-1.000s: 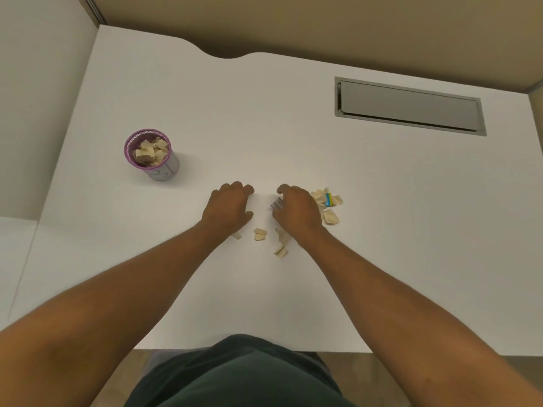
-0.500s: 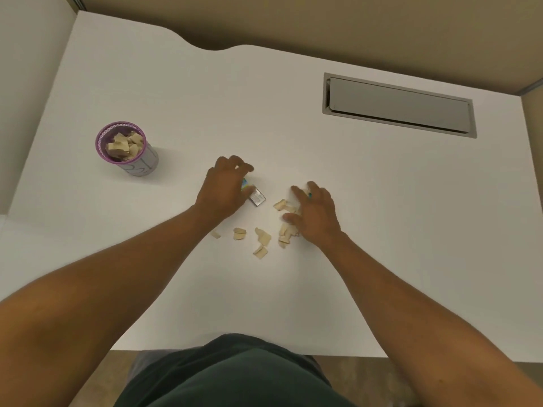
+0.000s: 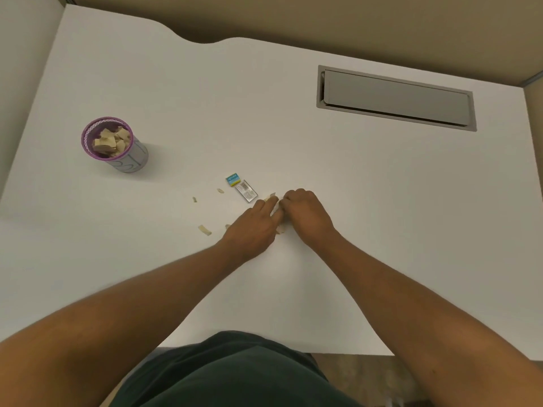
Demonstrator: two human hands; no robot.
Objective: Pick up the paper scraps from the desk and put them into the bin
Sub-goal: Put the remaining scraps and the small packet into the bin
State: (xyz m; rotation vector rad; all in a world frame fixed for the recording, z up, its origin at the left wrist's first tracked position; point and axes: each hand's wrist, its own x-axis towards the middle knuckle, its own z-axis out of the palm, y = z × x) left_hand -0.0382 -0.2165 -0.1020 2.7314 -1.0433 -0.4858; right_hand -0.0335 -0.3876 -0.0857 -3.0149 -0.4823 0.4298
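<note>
My left hand (image 3: 255, 227) and my right hand (image 3: 305, 214) meet at the middle of the white desk (image 3: 293, 160), cupped around a small heap of beige paper scraps (image 3: 277, 210) that they mostly hide. Loose scraps lie to the left: one long piece (image 3: 204, 230), a small one (image 3: 220, 190) and a tiny one (image 3: 194, 199). The purple mesh bin (image 3: 110, 143) stands at the far left, partly filled with beige scraps. Whether either hand grips paper is hidden.
A small blue-green box (image 3: 232, 179) and a grey printed box (image 3: 246, 190) lie just beyond my left hand. A grey cable flap (image 3: 395, 96) is set into the desk at the back right. The desk's front edge runs near my body.
My left hand has slid right, uncovering the two small boxes, and now meets my right hand. The scattered scraps between them have been pushed into one heap.
</note>
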